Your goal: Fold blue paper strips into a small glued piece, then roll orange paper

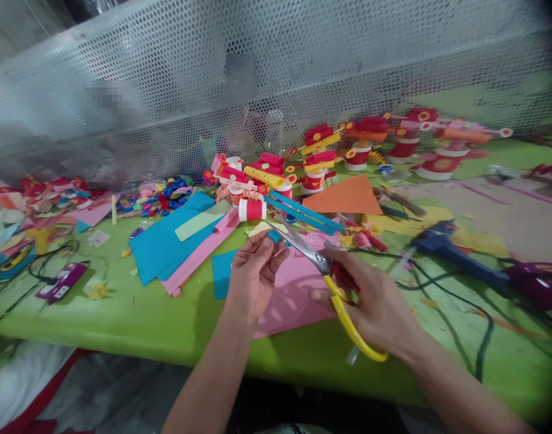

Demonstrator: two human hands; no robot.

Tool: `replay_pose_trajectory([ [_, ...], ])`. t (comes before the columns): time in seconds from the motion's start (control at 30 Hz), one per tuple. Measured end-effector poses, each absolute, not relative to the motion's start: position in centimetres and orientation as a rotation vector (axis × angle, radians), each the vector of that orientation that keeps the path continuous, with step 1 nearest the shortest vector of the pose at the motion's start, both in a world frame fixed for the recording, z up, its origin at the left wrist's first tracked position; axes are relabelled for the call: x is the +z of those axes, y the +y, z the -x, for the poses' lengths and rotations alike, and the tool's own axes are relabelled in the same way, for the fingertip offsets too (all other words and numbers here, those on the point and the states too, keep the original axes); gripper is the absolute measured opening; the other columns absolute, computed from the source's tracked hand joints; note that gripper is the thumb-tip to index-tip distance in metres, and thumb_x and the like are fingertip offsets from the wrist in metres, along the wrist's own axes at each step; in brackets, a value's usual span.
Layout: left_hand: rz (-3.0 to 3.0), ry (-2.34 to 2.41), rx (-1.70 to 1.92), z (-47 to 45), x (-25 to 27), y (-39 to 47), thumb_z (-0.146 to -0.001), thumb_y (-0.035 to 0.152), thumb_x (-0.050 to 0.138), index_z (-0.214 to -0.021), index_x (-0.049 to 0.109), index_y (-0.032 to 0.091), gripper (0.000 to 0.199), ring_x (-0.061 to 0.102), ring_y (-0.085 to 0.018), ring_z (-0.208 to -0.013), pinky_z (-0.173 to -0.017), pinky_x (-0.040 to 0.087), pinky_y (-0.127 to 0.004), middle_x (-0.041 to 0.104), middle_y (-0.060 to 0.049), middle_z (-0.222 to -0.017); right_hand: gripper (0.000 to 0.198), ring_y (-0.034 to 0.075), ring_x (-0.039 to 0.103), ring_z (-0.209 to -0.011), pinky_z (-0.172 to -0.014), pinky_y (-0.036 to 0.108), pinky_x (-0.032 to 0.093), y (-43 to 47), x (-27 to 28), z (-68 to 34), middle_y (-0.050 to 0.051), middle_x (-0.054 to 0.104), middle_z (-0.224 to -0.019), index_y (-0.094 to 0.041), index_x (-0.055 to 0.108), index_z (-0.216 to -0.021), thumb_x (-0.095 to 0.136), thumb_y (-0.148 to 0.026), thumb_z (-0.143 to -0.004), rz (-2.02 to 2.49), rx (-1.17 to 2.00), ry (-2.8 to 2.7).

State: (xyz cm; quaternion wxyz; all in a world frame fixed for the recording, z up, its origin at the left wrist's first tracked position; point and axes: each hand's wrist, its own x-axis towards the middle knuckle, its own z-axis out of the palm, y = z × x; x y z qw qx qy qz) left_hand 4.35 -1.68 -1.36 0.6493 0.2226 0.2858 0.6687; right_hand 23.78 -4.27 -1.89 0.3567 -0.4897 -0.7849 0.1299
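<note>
Between the thumb and fingers of my left hand (255, 274) is a small piece of blue paper (275, 237). My right hand (370, 295) grips a pair of scissors (346, 313) with yellow handles. Their metal blades point up and left, with the tips close to the blue piece; whether they touch it I cannot tell. Under both hands lies a pink sheet (294, 292), partly covered by them. A blue sheet (222, 274) sticks out beside my left wrist. Just beyond my left hand a red and white paper cup (252, 210) lies tipped on its side.
Several red cup models with paper rolls (441, 160) stand along a perforated metal screen (303, 66). A blue glue gun (461, 256) and black cables lie at right. Large blue sheets (153, 253), pink strips (199, 259) and an orange sheet (343, 196) cover the green table (167, 325).
</note>
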Motion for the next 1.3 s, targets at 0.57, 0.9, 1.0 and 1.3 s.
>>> replay_pose_trajectory([
  [0.57,-0.674,0.672,1.540,-4.47,-1.83,-1.51,-0.074,0.027,0.086,-0.090,0.078,0.025,0.018,0.075,-0.013,-0.086,-0.092,0.060,-0.031,0.080,0.003,-0.091,0.045,0.017,0.061,-0.058,-0.054,0.029,0.046,-4.35,-2.25,-23.88,0.003,0.069,-0.078,-0.019,0.062,-0.122,0.071,-0.046,-0.086,1.221,0.295,-2.047],
  [0.9,-0.617,0.650,1.519,-4.63,-1.30,-1.61,-0.069,0.025,0.089,-0.086,0.078,0.023,0.020,0.075,-0.015,-0.083,-0.084,0.062,-0.031,0.079,0.001,-0.088,0.044,0.015,0.059,-0.056,-0.052,0.027,0.046,-4.27,-2.20,-23.77,0.002,0.068,-0.077,-0.016,0.062,-0.121,0.071,-0.043,-0.087,1.183,0.299,-2.054],
  [1.0,-0.630,0.664,1.521,-4.64,-1.34,-1.59,-0.069,0.027,0.089,-0.087,0.077,0.023,0.021,0.075,-0.016,-0.082,-0.085,0.063,-0.034,0.079,0.001,-0.087,0.044,0.015,0.059,-0.055,-0.051,0.026,0.046,-4.30,-2.17,-23.75,0.002,0.068,-0.076,-0.017,0.062,-0.121,0.072,-0.043,-0.087,1.185,0.316,-2.052],
  [1.3,-0.712,0.683,1.530,-4.58,-1.59,-1.50,-0.073,0.029,0.085,-0.090,0.077,0.024,0.019,0.075,-0.017,-0.087,-0.087,0.062,-0.035,0.079,0.001,-0.091,0.041,0.015,0.059,-0.056,-0.052,0.027,0.046,-4.32,-2.23,-23.85,0.002,0.066,-0.076,-0.018,0.061,-0.120,0.072,-0.042,-0.087,1.159,0.268,-2.035],
])
